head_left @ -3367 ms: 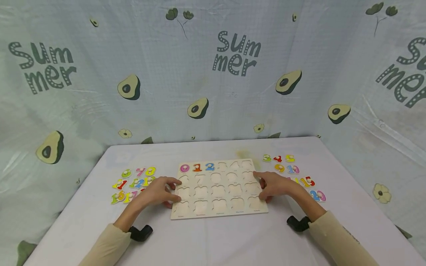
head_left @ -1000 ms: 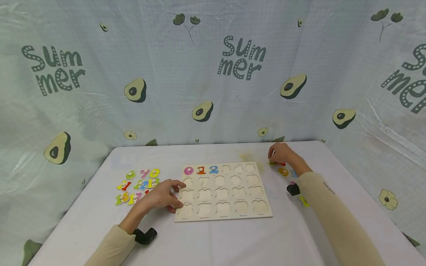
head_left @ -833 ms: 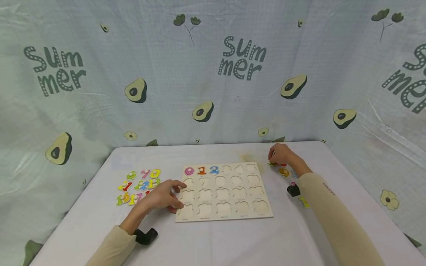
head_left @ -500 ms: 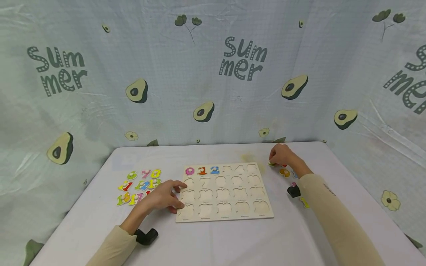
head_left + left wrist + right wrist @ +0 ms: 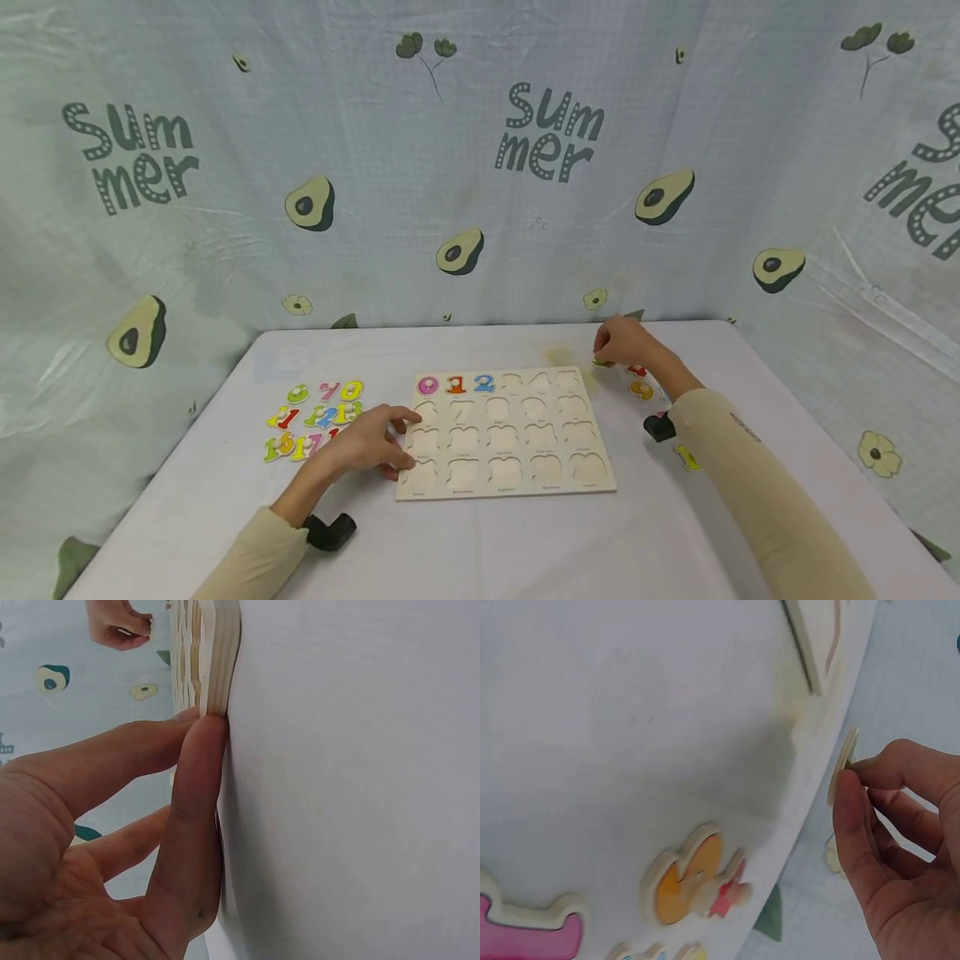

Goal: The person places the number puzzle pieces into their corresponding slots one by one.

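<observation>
A wooden number puzzle board [image 5: 480, 454] lies flat on the table, with a pink 0 [image 5: 427, 385], a red 1 [image 5: 455, 384] and a blue 2 [image 5: 484, 383] seated in its top row. At the board's left edge my left hand [image 5: 366, 439] pinches the rim; the left wrist view shows thumb and finger on either side of the board's edge [image 5: 221, 664]. Beyond the board's far right corner, my right hand [image 5: 628, 343] pinches the green number 3 piece [image 5: 845, 754] between thumb and fingertips, seen edge-on and raised off the table in the right wrist view.
Several number pieces, among them a green 6 [image 5: 297, 394] and a yellow 8 [image 5: 352, 391], lie left of the board. On the right are a red 4 [image 5: 637, 371], an orange 9 [image 5: 641, 390] and others partly under my right arm. A printed cloth [image 5: 525, 275] hangs behind the table.
My right hand left the board's right edge, reached the back right pieces and took hold of the green 3, which has just risen and shifted left. My left hand stays at the board.
</observation>
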Tool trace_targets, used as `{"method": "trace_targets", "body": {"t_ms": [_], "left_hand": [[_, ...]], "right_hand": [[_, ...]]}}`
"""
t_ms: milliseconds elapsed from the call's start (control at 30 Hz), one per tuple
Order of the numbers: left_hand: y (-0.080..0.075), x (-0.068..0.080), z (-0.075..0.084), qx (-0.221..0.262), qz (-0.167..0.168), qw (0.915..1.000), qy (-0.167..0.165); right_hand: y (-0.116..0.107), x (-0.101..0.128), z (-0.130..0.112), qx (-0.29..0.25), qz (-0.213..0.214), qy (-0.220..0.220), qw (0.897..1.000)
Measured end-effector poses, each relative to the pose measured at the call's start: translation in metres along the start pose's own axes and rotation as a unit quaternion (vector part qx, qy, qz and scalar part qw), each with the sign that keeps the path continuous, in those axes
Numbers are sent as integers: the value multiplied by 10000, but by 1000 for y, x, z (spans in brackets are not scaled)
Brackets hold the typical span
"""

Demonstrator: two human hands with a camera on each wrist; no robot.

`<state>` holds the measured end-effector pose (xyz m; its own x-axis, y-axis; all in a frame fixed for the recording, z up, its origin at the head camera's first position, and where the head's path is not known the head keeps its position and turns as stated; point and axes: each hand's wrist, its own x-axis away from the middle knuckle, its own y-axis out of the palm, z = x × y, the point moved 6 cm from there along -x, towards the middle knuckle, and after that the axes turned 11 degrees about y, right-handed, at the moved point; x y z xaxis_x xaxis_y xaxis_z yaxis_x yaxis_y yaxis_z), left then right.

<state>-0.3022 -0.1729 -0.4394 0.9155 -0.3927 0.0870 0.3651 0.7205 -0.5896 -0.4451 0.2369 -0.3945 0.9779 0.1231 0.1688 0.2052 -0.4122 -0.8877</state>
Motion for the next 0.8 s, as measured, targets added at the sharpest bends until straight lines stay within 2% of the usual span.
{"method": "trace_targets", "body": {"t_ms": [367, 567, 800], "left_hand": [[-1, -1, 0, -103, -21, 9999, -61], [0, -2, 2, -76, -28, 10000, 0], [1, -2, 2, -43, -26, 10000, -29]], "right_hand": [[7, 5, -55, 51, 143, -906, 9958], [19, 5, -77, -27, 33, -1025, 9947], [33, 4, -96, -433, -157, -1261, 9910]]}}
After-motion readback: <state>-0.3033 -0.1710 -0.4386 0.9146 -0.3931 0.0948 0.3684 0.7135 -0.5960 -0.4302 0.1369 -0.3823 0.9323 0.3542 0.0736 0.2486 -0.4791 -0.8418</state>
